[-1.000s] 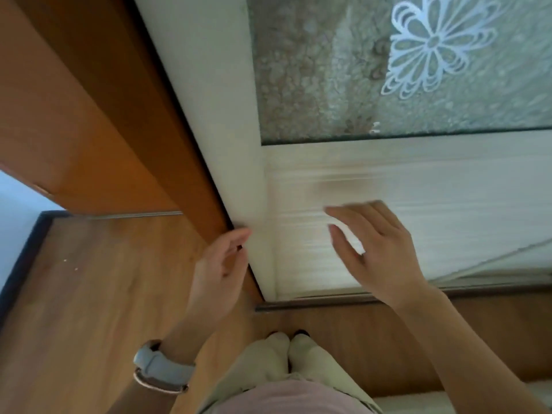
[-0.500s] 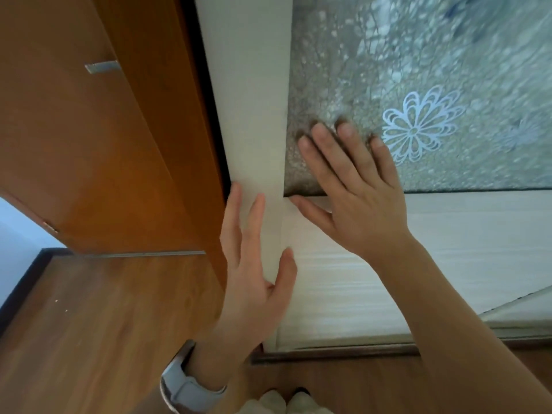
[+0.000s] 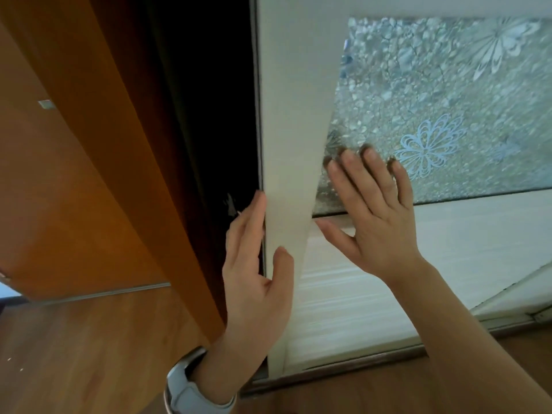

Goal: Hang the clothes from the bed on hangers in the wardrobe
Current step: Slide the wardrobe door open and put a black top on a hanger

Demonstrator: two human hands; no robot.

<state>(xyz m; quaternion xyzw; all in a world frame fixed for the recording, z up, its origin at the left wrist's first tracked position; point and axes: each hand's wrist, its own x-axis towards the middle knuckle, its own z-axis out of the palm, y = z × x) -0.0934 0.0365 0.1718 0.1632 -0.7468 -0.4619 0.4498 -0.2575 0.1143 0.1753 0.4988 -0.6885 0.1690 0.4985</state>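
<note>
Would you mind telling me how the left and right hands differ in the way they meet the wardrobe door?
The left hand wraps the door's white frame edge, thumb in front, fingers behind; the right hand lies flat and spread. The left touches the frame only; the right's fingertips reach the frosted glass panel. Only the left wrist wears a watch. Both touch the same door.

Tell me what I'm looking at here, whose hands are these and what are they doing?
The picture comes from a camera worn on a person's head, looking down at their own hands. The left hand, with a watch on its wrist, curls around the edge of a white sliding wardrobe door. The right hand lies flat on the door's bumpy glass panel, which has flower shapes on it. Beside the door is a dark gap, so the wardrobe is partly open. Neither hand holds clothes. Below is a wooden floor.
</note>
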